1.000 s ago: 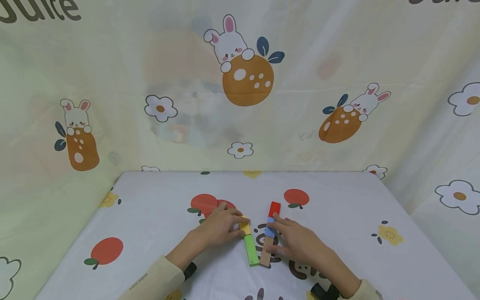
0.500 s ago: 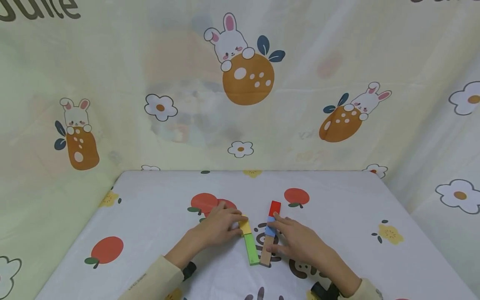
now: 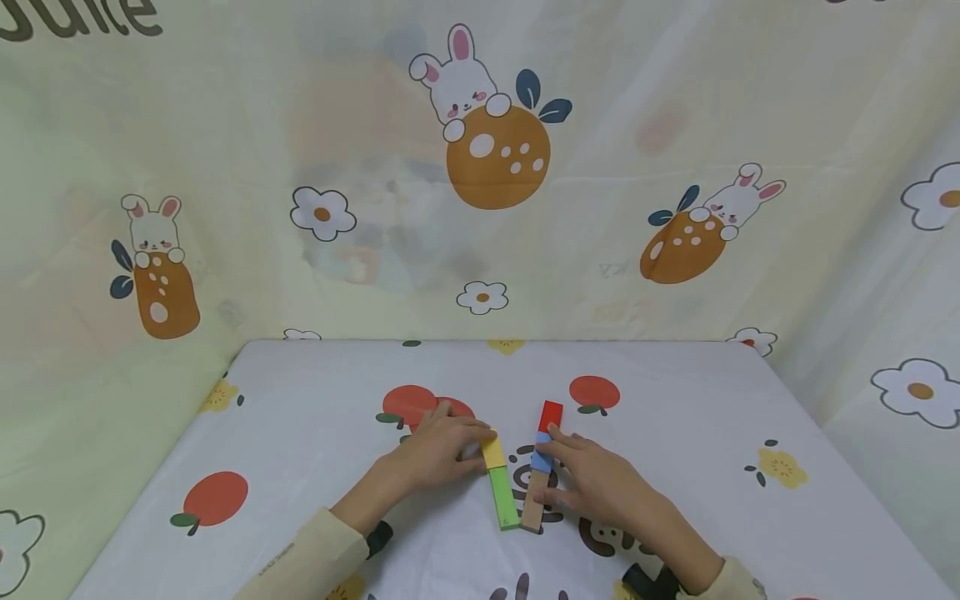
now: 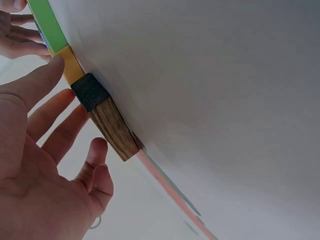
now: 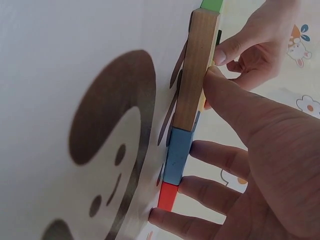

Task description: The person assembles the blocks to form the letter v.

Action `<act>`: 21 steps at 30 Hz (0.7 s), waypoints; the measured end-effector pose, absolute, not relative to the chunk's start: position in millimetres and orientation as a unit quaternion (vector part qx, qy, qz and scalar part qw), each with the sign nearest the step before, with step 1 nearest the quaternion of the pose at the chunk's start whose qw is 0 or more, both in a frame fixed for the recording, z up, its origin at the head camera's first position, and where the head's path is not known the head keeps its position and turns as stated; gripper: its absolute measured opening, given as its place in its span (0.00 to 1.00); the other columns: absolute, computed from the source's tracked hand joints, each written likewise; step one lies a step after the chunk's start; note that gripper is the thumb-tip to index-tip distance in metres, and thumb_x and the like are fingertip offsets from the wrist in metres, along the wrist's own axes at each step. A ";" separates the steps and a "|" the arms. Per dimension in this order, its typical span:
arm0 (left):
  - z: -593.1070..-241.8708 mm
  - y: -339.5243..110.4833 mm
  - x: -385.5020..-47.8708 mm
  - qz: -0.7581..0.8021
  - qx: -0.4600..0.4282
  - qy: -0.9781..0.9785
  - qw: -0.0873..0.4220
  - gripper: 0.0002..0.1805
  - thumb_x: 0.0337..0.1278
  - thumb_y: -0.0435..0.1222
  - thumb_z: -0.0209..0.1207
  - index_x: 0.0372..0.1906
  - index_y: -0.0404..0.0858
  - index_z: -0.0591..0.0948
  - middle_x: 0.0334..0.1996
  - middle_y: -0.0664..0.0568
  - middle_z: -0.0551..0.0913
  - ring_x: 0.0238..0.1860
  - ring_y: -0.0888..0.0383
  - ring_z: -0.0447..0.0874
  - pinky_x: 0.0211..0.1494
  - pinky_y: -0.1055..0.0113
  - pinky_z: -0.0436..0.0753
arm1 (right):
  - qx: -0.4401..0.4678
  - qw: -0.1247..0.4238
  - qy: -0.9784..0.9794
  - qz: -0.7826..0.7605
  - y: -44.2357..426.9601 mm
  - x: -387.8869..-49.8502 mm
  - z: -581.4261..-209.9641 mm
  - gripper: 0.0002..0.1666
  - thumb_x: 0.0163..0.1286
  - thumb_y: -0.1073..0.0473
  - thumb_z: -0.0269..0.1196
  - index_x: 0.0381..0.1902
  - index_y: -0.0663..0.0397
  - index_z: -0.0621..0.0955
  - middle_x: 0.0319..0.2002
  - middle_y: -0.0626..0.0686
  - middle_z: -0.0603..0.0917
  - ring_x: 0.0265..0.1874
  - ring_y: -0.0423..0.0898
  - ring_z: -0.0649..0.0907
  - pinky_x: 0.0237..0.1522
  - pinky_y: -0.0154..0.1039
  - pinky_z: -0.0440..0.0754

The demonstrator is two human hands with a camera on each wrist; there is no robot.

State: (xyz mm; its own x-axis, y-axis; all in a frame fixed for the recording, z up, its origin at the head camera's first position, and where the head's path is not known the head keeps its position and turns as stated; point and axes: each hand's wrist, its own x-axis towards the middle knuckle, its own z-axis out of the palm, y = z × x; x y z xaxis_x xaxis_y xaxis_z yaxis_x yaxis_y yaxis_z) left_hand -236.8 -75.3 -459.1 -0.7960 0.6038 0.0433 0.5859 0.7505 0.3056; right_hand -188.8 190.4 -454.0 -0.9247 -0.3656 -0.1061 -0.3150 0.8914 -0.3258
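Observation:
In the head view, a green block (image 3: 504,498) and a yellow block (image 3: 492,451) lie end to end. My left hand (image 3: 442,448) touches this row from the left. The left wrist view shows the thumb against the yellow block and fingertips by a dark block (image 4: 90,92), with a brown wooden block (image 4: 116,131) beyond. A second row has a tan wooden block (image 3: 535,501), a blue block (image 3: 542,454) and a red block (image 3: 551,415). Along its right side rests my right hand (image 3: 609,487), thumb at the tan block, fingers spread along the blue and red ones.
A white tablecloth (image 3: 322,387) printed with fruit and flowers covers the table. The two rows nearly meet at the near end and spread apart toward the back. A patterned curtain (image 3: 375,150) hangs behind the table.
The yellow block has shifted slightly right, more in line with the green one, as my left fingers moved a little along its side. My right hand and its row look unmoved.

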 end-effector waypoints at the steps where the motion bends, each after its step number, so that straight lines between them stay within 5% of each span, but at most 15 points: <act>1: -459.1 -74.8 -236.7 0.153 0.319 0.935 0.029 0.25 0.66 0.47 0.71 0.66 0.51 0.85 0.66 0.57 0.86 0.51 0.58 0.68 0.48 0.66 0.67 | -0.176 0.081 0.969 -0.154 190.3 -188.6 -454.1 0.44 0.63 0.32 0.73 0.71 0.45 0.80 0.78 0.57 0.74 0.75 0.66 0.76 0.64 0.70 0.81; 9: -461.4 -73.8 -238.1 0.150 0.321 0.934 0.036 0.26 0.67 0.47 0.70 0.69 0.54 0.83 0.69 0.58 0.84 0.52 0.57 0.67 0.50 0.64 0.68 | -0.179 0.075 0.968 -0.159 190.2 -187.6 -453.9 0.44 0.63 0.32 0.73 0.71 0.45 0.80 0.78 0.57 0.74 0.74 0.66 0.76 0.63 0.71 0.81; 16: -458.6 -74.4 -235.5 0.127 0.346 0.927 0.066 0.26 0.73 0.47 0.64 0.72 0.65 0.78 0.74 0.56 0.78 0.65 0.51 0.69 0.67 0.45 0.73 | -0.179 0.074 0.968 -0.157 190.3 -187.2 -454.6 0.43 0.63 0.32 0.73 0.70 0.45 0.81 0.77 0.58 0.75 0.74 0.67 0.76 0.62 0.71 0.82; 21: -457.3 -73.9 -235.1 0.129 0.347 0.926 0.072 0.23 0.72 0.48 0.65 0.69 0.64 0.82 0.75 0.55 0.78 0.63 0.53 0.69 0.63 0.49 0.72 | -0.177 0.073 0.969 -0.157 190.1 -187.8 -454.3 0.44 0.62 0.32 0.74 0.70 0.45 0.81 0.77 0.58 0.75 0.73 0.67 0.77 0.61 0.71 0.82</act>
